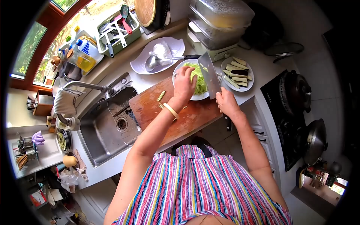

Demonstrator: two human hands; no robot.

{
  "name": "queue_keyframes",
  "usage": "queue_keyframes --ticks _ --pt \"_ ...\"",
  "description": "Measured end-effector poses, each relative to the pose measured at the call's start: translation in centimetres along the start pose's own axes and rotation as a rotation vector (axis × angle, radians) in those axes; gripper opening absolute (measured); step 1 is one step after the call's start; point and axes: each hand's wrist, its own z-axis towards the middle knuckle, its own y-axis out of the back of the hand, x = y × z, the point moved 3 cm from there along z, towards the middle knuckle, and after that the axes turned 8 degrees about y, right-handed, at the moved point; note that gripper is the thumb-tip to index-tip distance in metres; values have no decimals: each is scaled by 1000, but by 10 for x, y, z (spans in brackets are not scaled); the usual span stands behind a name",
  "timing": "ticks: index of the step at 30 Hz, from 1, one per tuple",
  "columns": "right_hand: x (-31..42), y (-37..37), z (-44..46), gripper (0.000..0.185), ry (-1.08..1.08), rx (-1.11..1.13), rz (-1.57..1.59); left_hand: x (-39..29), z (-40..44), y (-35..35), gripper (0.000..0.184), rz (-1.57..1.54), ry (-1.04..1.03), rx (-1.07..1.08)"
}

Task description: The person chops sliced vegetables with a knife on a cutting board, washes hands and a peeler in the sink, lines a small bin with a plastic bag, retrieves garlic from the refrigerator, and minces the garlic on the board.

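Note:
My right hand (227,102) is closed around the handle of a cleaver (209,75). Its broad blade stands tilted over the right side of a white plate (177,69). Shredded light-green vegetable (200,83) is heaped on that plate. My left hand (184,83) is over the plate's left side, fingers bent and apart, close to the shreds; whether it touches them I cannot tell. Below lies a wooden cutting board (187,119) with a few green strips (161,95) on it. To the right, a second plate (240,89) carries dark-skinned pale vegetable pieces (237,72).
A sink (98,132) with a faucet (88,87) is on the left. Behind the board stand a white leaf-shaped dish (139,64) with a ladle (152,63), and a stacked steamer (221,32). The black stove (279,112) with pots is on the right.

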Motion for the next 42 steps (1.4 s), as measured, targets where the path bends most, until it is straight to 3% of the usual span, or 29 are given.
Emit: queue_keyframes --ticks 4,9,12,13,16,20,24,32,38,42 --pt "14 -4 -8 20 -82 33 269 -34 16 -13 21 -99 -183 -89" --pt "16 1 -8 19 -98 -47 298 15 1 -37 14 46 15 87" --pt "10 -5 -1 18 -108 -61 408 -26 -12 -12 15 -48 -208 -74" --pt "11 -6 -1 17 -121 -61 437 -31 -14 -15 16 5 -277 -42" --pt "14 -6 -4 16 -156 -52 507 -5 -16 -14 16 151 -62 -109" --pt "12 -2 -14 18 -69 11 389 54 -24 44 9 -1 76 -140" --pt "11 -19 -30 17 -100 74 412 131 -52 67 13 173 299 99" --pt "24 -38 -55 14 -129 98 448 94 -134 69 18 229 -36 500" --pt "29 -48 -83 12 -142 85 458 56 -114 30 25 145 -105 244" --pt "30 -52 -88 13 -131 94 423 57 -116 6 17 223 -167 309"
